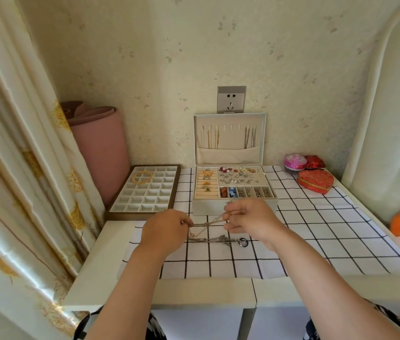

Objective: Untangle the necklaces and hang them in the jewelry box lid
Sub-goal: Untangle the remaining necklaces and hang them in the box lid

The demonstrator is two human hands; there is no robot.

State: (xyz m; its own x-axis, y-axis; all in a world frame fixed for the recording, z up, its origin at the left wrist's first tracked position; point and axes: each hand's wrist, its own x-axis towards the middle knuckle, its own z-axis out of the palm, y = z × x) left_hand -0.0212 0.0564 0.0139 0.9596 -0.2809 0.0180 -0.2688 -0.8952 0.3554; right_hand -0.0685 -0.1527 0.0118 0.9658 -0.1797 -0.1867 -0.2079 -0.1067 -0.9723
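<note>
Your counter (91,285) carries a cloth (317,241) over its middle and right. At the cloth's rear centre stands the jewelry box (208,208), its lid (228,154) upright against the wall, hung necklaces (250,137) inside it and a socket (231,99) above. Left of the box lies the compartment tray (176,185), a coiled chain (141,178) in its rear-left cells and a rolled mat (105,148) behind it. At rear right is a heart box (315,180), with a round container (294,163) behind. Before the jewelry box are the tangled necklaces (215,238).
</note>
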